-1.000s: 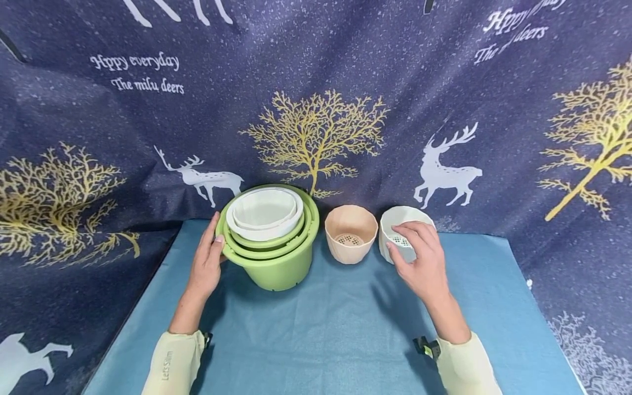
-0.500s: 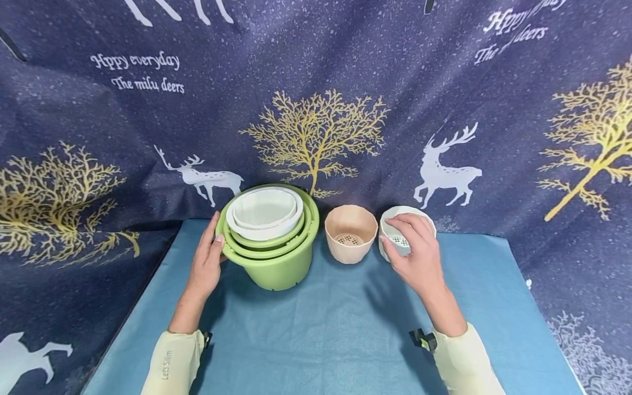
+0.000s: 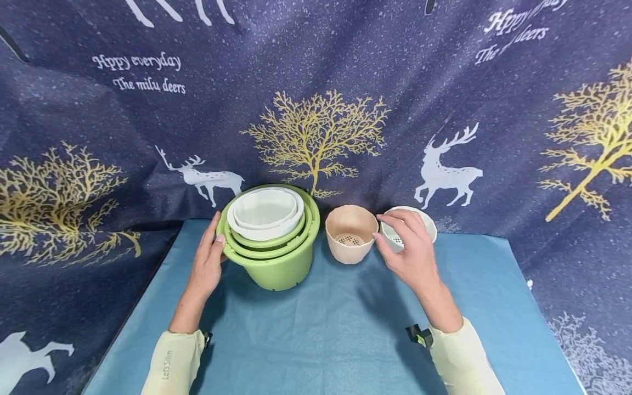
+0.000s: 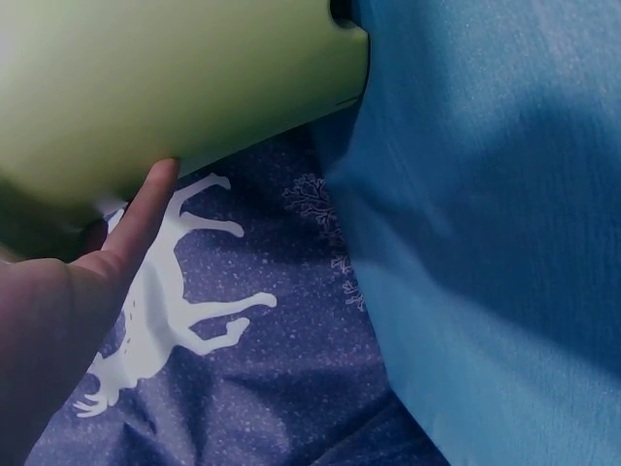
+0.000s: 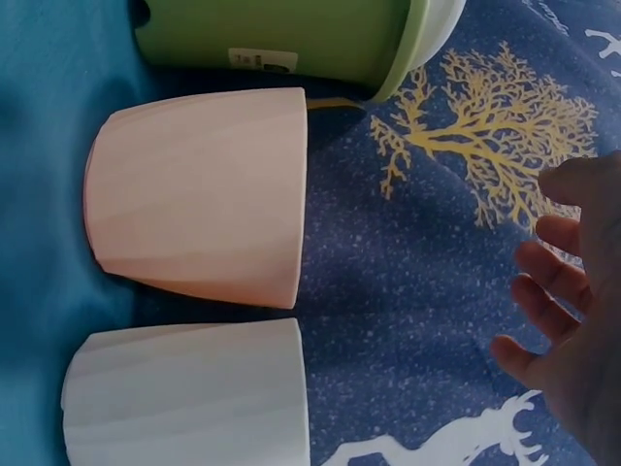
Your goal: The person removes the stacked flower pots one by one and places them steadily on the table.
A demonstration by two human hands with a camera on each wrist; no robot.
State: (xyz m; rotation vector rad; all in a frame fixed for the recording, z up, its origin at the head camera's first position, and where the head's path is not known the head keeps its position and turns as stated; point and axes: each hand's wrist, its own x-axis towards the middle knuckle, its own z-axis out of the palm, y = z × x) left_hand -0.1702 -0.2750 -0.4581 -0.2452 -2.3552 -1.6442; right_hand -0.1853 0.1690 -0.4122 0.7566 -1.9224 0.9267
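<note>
Several nested flower pots stand at the back left: a large green pot (image 3: 278, 277) outside, smaller green ones within, and white pots (image 3: 264, 233) in the centre. My left hand (image 3: 206, 260) holds the green pot's left rim, thumb over the rim; in the left wrist view one finger (image 4: 146, 209) lies against its wall. A pale pink pot (image 3: 348, 252) with a perforated base stands to the right, beside a white perforated pot (image 3: 428, 222). My right hand (image 3: 407, 247), empty, hovers over the white pot with thumb and fingers apart, fingertips near the pink pot's right rim.
The pots stand along the back of a table with a blue cloth (image 3: 316, 340). Close behind hangs a dark blue curtain (image 3: 316, 55) printed with deer and golden trees. It also drapes down both sides.
My right hand has shifted left, from over the white pot's inside towards the pink pot, with nothing in it. The left hand and the pots have stayed in place.
</note>
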